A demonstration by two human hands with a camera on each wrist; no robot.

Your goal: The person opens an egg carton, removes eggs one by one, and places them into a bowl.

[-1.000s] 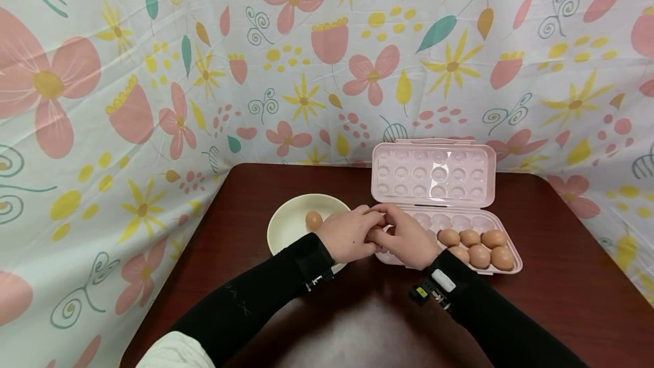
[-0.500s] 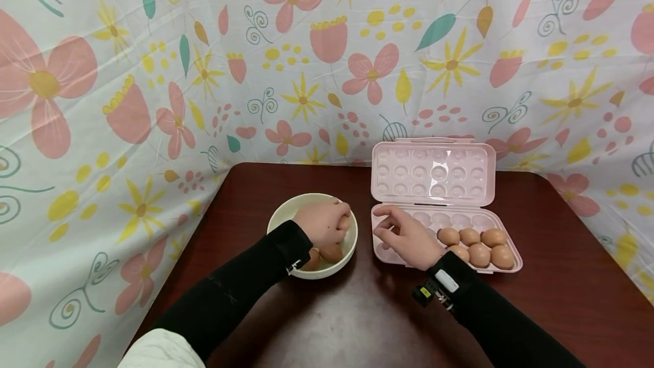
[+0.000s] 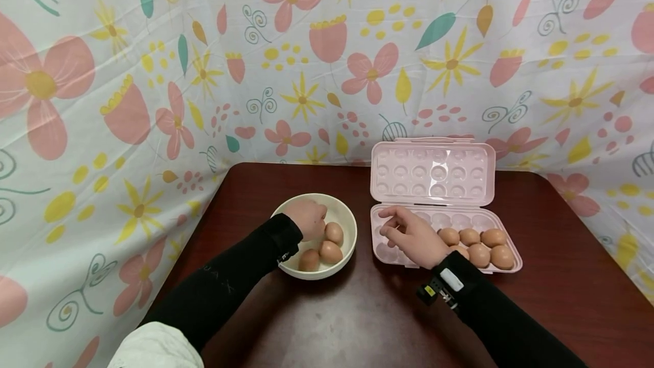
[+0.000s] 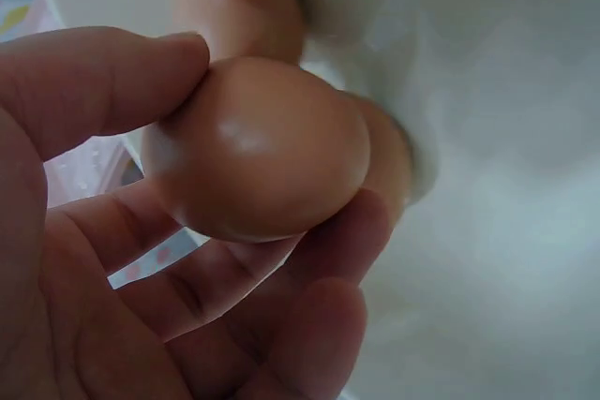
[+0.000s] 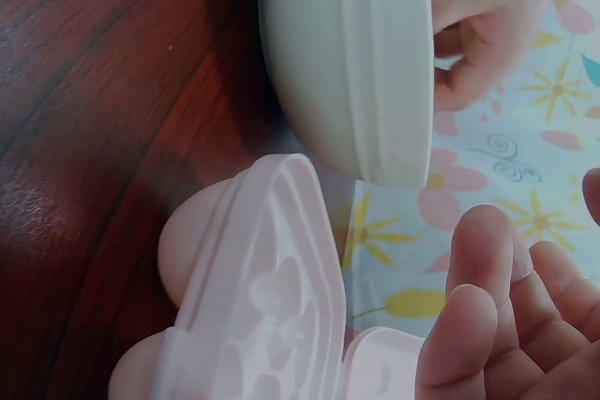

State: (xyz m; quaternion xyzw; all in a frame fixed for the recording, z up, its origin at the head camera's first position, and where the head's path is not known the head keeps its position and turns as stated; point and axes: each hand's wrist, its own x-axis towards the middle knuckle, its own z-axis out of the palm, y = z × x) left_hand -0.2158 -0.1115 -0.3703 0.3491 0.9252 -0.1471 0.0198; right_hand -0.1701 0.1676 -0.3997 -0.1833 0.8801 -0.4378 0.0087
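Note:
My left hand (image 3: 308,220) is down inside the cream bowl (image 3: 317,274). In the left wrist view its thumb and fingers curl round a brown egg (image 4: 262,152), with more eggs (image 4: 242,25) close behind. Three brown eggs (image 3: 330,252) show in the bowl beside the hand in the head view. My right hand (image 3: 416,239) hovers over the left part of the pink egg box (image 3: 511,243), fingers loosely bent and nothing between them. Several brown eggs (image 3: 479,255) sit in the box's right-hand cups; the hand covers part of the cups at left.
The box's lid (image 3: 432,172) stands open at the back, near the flowered cloth (image 3: 306,72) that hangs behind and along the left. Bowl and box stand side by side on a dark red-brown table (image 3: 347,317), a narrow gap between them.
My hands were together between bowl and box, around an egg. The left hand has moved left into the bowl, uncovering eggs there; the right has stayed over the box, its fingers now free.

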